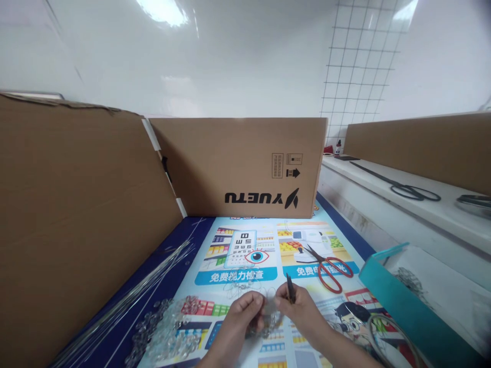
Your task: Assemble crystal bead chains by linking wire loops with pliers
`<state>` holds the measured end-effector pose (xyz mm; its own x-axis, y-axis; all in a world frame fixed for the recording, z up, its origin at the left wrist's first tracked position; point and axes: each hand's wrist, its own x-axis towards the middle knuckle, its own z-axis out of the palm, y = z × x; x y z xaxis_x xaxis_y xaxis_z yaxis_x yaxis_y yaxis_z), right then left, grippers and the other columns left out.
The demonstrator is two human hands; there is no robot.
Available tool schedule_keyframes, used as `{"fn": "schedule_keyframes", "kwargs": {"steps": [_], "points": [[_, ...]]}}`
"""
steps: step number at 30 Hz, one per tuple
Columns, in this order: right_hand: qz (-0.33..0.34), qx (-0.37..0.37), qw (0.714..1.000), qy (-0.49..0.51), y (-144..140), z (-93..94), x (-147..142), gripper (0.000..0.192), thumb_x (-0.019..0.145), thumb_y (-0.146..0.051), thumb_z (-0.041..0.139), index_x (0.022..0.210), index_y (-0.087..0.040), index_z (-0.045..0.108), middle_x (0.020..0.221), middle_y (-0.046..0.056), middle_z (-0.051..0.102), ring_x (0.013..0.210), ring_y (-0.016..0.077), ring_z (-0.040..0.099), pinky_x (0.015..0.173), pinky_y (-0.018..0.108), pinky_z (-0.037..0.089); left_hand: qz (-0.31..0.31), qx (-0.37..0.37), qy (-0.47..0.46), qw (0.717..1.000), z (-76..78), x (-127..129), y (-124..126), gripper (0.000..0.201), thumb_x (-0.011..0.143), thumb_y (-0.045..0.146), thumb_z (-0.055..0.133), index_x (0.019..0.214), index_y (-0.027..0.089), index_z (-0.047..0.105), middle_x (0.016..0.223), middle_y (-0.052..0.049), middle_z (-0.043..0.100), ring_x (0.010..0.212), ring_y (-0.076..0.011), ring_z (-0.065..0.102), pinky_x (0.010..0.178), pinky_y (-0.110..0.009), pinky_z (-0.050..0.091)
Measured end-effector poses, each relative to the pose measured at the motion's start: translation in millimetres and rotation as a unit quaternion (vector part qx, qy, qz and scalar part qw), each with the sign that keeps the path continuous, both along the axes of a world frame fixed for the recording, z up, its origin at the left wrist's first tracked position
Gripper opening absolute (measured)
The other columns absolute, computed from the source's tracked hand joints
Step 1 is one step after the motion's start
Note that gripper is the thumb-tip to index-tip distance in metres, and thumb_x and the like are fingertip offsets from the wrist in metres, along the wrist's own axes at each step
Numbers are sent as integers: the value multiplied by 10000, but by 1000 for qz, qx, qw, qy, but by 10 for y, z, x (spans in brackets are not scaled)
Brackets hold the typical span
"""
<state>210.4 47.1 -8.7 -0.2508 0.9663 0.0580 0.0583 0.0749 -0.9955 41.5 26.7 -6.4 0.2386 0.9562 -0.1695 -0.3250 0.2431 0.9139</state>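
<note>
Clear beads [268, 314] on thin wire sit pinched between both hands at 6 o'clock: left hand [241, 314] closed on the cluster, right hand [301, 309] closed on it too, with a small dark tool [290, 289] upright in its fingers. Loose bead pile [169, 329] lies at 8 o'clock on the printed mat [245, 255], with wire rods [141, 291] beyond at 9 o'clock. Red scissors [332, 271] lie at 1 o'clock, teal box [387, 291] at 3 o'clock, cardboard box [245, 163] standing at 12 o'clock.

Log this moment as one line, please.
left hand: pinching clear beads | right hand: holding dark tool | red scissors: on mat, untouched
</note>
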Motion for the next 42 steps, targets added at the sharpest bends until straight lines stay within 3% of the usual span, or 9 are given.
{"fn": "schedule_keyframes", "kwargs": {"steps": [6, 13, 18, 30, 42], "points": [[4, -6, 1000, 0, -17, 55, -17, 121, 721, -249, 585, 677, -157, 520, 578, -52, 423, 548, 95, 368, 514, 222, 311, -24, 6, 24, 999, -23, -8, 11, 294, 750, 436, 650, 724, 153, 572, 485, 21, 532, 443, -85, 448, 466, -205, 266], [3, -25, 1000, -13, -51, 154, -32, 103, 708, -234, 571, 666, -161, 513, 567, -53, 419, 528, 89, 360, 497, 217, 307, 3, 0, 8, 1000, -50, -5, 7, 264, 774, 407, 634, 708, 160, 569, 499, 9, 547, 451, -88, 449, 461, -207, 286], [0, -32, 999, -24, -57, 147, -36, 82, 686, -211, 580, 668, -169, 512, 563, -53, 424, 520, 86, 367, 492, 211, 311, 46, -19, -45, 998, -29, 23, -11, 223, 826, 372, 583, 750, 164, 564, 567, 7, 559, 477, -82, 467, 465, -198, 308], [1, -36, 999, -26, -66, 147, -49, 53, 697, -197, 565, 674, -158, 538, 584, -36, 495, 560, 103, 445, 541, 224, 363, 41, -62, -192, 979, -29, 85, -42, 180, 787, 296, 654, 752, 154, 548, 648, 5, 565, 494, -61, 490, 475, -169, 376], [6, -60, 998, -29, -70, 174, -48, 44, 666, -174, 567, 659, -168, 524, 537, -51, 490, 504, 99, 466, 494, 218, 384, 35, -49, -163, 985, 52, 56, -34, 209, 763, 346, 661, 741, 165, 559, 743, -12, 579, 550, -91, 522, 495, -202, 368]]}}
